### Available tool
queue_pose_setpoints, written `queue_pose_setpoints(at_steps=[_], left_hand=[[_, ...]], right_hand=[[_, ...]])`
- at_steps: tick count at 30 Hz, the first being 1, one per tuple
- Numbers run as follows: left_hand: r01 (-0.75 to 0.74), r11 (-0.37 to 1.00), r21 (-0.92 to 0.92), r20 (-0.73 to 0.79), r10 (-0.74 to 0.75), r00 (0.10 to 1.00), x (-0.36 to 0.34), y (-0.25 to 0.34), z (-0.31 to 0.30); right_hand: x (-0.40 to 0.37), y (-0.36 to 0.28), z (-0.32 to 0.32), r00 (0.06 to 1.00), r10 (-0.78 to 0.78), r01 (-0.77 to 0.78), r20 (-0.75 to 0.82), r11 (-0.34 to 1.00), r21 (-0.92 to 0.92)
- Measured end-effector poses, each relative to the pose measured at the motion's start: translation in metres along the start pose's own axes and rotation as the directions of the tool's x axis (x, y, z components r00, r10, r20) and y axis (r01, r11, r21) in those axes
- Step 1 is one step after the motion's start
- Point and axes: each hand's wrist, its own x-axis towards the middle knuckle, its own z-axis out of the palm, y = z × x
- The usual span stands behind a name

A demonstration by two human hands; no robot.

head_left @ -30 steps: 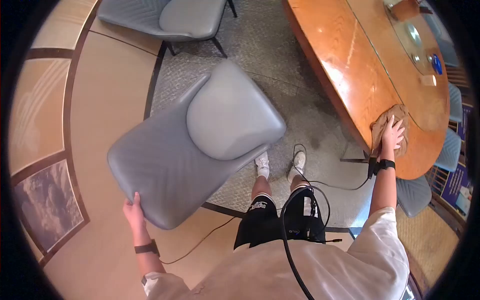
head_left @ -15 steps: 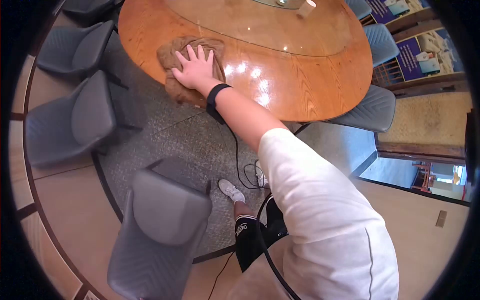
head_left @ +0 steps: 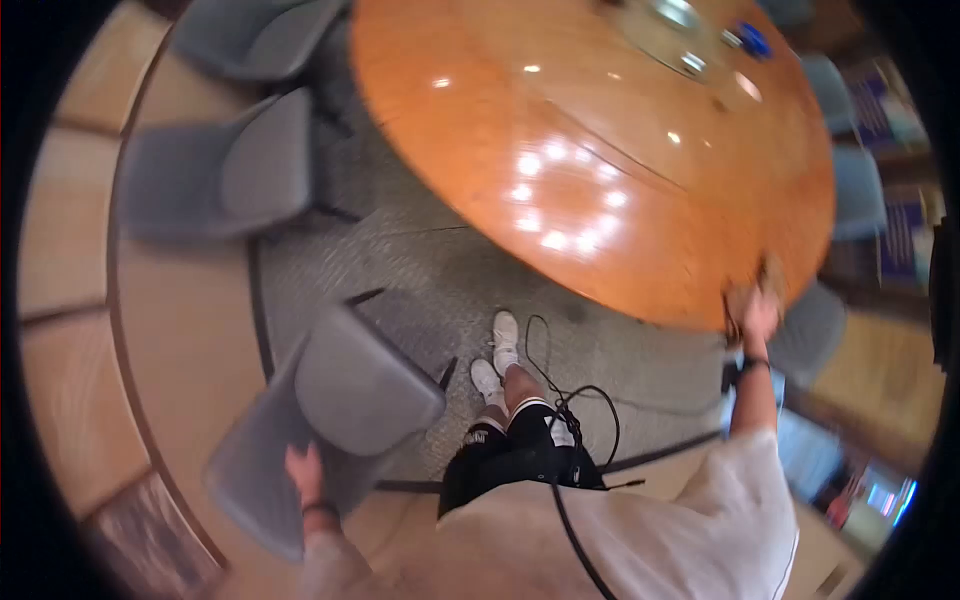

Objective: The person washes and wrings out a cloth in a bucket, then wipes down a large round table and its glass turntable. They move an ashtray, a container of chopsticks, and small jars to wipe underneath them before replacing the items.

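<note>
At the near right edge of the round wooden table (head_left: 470,150), my right hand (head_left: 762,315) is closed on a bunched brown cloth (head_left: 738,300), which lies against the tabletop by the rim. Motion blur softens that hand's fingers. My left hand (head_left: 305,470) hangs low on the left and overlaps the seat shell of a grey chair (head_left: 365,385) in this view. Nothing shows in its fingers, which look loosely apart though blurred.
More grey chairs (head_left: 265,165) stand at the left, and others line the table's far right side. On the glass turntable (head_left: 590,50) sit shiny glassware and a small blue object (head_left: 752,40). A black cable (head_left: 610,420) loops over the floor near my shoes (head_left: 505,340).
My right hand has gone from lying spread on the cloth at the table's left to gripping it at the right edge. My left hand has come into view, and the camera has turned.
</note>
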Motion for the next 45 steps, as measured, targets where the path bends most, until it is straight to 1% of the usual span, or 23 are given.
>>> queue_pose_setpoints(at_steps=[1,3,4,5,7,10,12,15,16,17,18,22,23,24,25,27,28,30,34,35,36,40,45], left_hand=[[-0.013,1.000,0.006,0.012,0.012,1.000,-0.008,0.037,0.025],[0.068,0.932,-0.356,0.217,0.012,0.976,-0.001,0.049,0.107],[0.067,0.991,-0.114,0.200,-0.043,0.979,-0.014,0.112,0.118],[0.054,0.998,-0.040,0.303,-0.039,0.952,-0.007,0.121,0.153],[0.171,0.985,-0.038,0.309,-0.151,0.939,-0.001,0.149,0.209],[0.454,0.854,0.255,0.261,-0.513,0.818,0.010,0.185,0.246],[0.509,0.828,0.237,0.246,-0.557,0.793,0.013,0.185,0.259],[0.493,0.843,0.217,0.218,-0.534,0.817,0.000,0.167,0.268],[0.467,0.862,0.197,0.200,-0.501,0.842,0.006,0.155,0.265],[0.425,0.889,0.169,0.186,-0.452,0.872,0.017,0.149,0.263],[0.414,0.897,0.153,0.174,-0.437,0.882,0.026,0.132,0.263],[0.432,0.880,0.195,0.116,-0.458,0.881,0.055,0.093,0.240],[0.421,0.875,0.237,0.085,-0.451,0.889,0.060,0.077,0.240],[0.401,0.887,0.229,0.074,-0.427,0.901,0.068,0.063,0.238],[0.384,0.896,0.222,0.059,-0.406,0.912,0.072,0.057,0.234],[0.406,0.880,0.247,0.118,-0.444,0.888,0.084,0.063,0.216],[0.423,0.868,0.258,0.134,-0.466,0.875,0.091,0.067,0.205],[0.433,0.880,0.196,0.165,-0.465,0.870,0.099,0.089,0.192],[0.169,0.979,0.112,0.280,-0.195,0.940,0.115,0.125,0.188],[0.132,0.991,0.032,0.352,-0.135,0.926,0.113,0.135,0.184],[0.148,0.988,-0.040,0.399,-0.119,0.909,0.100,0.171,0.163],[0.067,0.962,-0.265,0.458,0.064,0.887,0.124,0.255,0.142],[-0.155,0.934,-0.320,0.445,0.293,0.846,0.196,0.340,0.115]], right_hand=[[0.017,0.026,0.027,0.917,-0.384,0.337,-0.107,0.891,-0.305],[0.031,0.011,0.018,0.987,-0.163,0.163,-0.011,0.986,0.040],[0.051,0.036,0.040,0.923,-0.382,0.358,-0.045,0.895,-0.264],[0.048,0.021,0.019,0.994,-0.095,0.107,0.060,0.960,-0.257],[0.052,0.030,0.026,0.969,-0.247,0.225,0.018,0.849,-0.479],[0.056,0.023,0.003,0.989,-0.104,0.129,0.102,0.948,-0.292],[0.076,0.020,0.013,0.998,-0.040,0.044,0.052,0.997,-0.068],[0.120,0.063,0.036,0.983,-0.123,0.127,-0.138,0.992,0.020],[0.146,0.103,0.055,0.967,-0.253,0.247,-0.026,0.909,0.336],[0.159,0.123,0.071,0.965,-0.256,0.259,-0.056,0.896,0.360],[0.131,0.093,0.054,0.995,0.052,-0.091,0.083,0.799,0.595],[0.117,0.084,0.057,0.998,-0.056,0.011,0.031,0.636,0.772],[0.100,0.064,0.042,0.992,0.024,-0.109,0.120,0.618,0.779],[0.082,0.043,0.028,0.973,0.101,-0.227,0.208,0.584,0.780],[0.089,0.050,0.030,1.000,-0.029,0.022,0.004,0.844,0.535],[0.105,0.063,0.045,0.995,0.056,-0.051,-0.086,0.997,0.056],[0.089,0.022,0.025,0.996,0.069,-0.070,-0.050,0.997,-0.026],[0.103,0.023,0.047,0.964,-0.266,0.247,0.010,0.882,-0.402],[0.082,-0.103,0.062,0.952,-0.305,0.276,-0.008,0.871,-0.406],[0.035,-0.181,0.011,0.976,-0.207,0.220,0.073,0.937,-0.273],[0.028,-0.203,0.013,0.934,-0.314,0.358,0.172,0.834,-0.420],[-0.132,-0.367,-0.061,0.875,-0.453,0.451,0.173,0.891,0.052],[-0.254,-0.533,-0.088,0.561,-0.827,0.805,-0.030,0.536,0.254]])
